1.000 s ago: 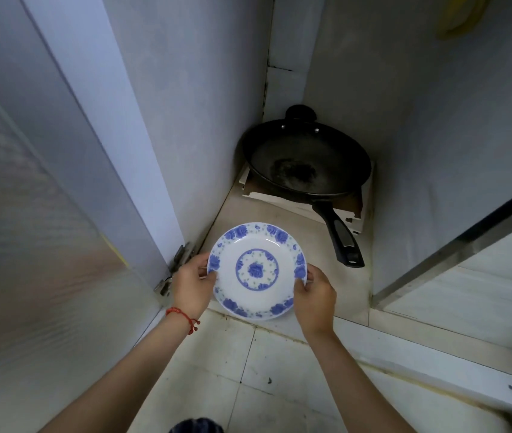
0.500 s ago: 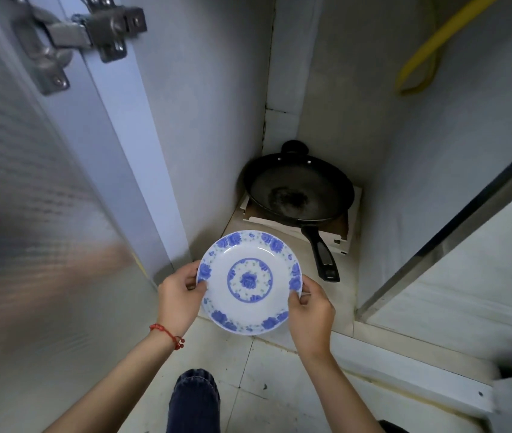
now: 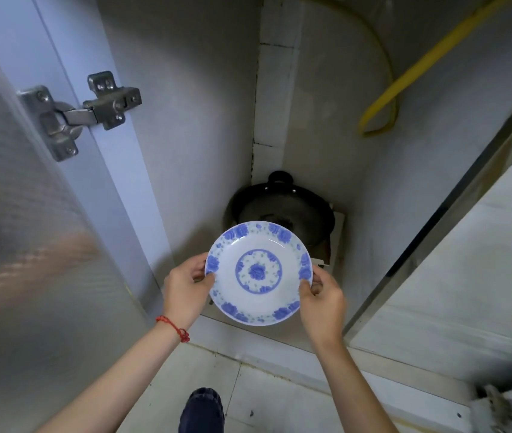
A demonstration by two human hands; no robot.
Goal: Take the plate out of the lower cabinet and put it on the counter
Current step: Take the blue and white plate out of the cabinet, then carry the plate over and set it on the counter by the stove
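Note:
A white plate with blue flower patterns point(image 3: 258, 272) is held level in the air in front of the open lower cabinet point(image 3: 204, 120), above its front edge. My left hand point(image 3: 185, 287) grips the plate's left rim, and a red string bracelet circles that wrist. My right hand point(image 3: 322, 300) grips the right rim, thumb on top. The plate hides the near part of a black pan behind it.
A black frying pan point(image 3: 298, 214) sits on a white board at the cabinet's back. The open cabinet door with a metal hinge point(image 3: 76, 114) stands at the left. A yellow hose point(image 3: 404, 79) hangs at the upper right. Pale floor tiles point(image 3: 279, 398) and my knee lie below.
Both hands have lifted the plate up and out of the cabinet toward me. The view has risen, so the pan looks smaller and the hinge and hose have come into sight.

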